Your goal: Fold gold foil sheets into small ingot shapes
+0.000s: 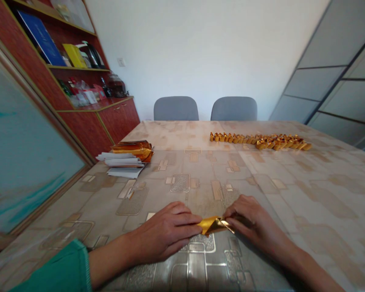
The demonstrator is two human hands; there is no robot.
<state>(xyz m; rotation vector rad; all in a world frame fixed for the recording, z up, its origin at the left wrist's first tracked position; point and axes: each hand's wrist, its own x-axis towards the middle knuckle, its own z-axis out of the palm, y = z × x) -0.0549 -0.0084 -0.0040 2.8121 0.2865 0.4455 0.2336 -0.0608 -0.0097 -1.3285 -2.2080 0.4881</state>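
A strip of folded gold foil paper (211, 225) lies on the table in front of me, creased, with a pointed flap lifting at its right end. My left hand (167, 231) holds the paper's left end, fingers close together and tips over the foil. At the right end my right hand (251, 219) pinches the folded corner between thumb and fingers. Part of the paper is hidden beneath the left fingertips. Farther off on the right are several small folded gold foil pieces (280, 142), set in rows.
A stack of gold and white paper sheets (130, 156) sits at the table's left side. The patterned table cover (176, 162) runs under everything. Two grey chairs (175, 108) stand behind the far edge, against the white wall. A red-brown cabinet (115, 121) is at the left.
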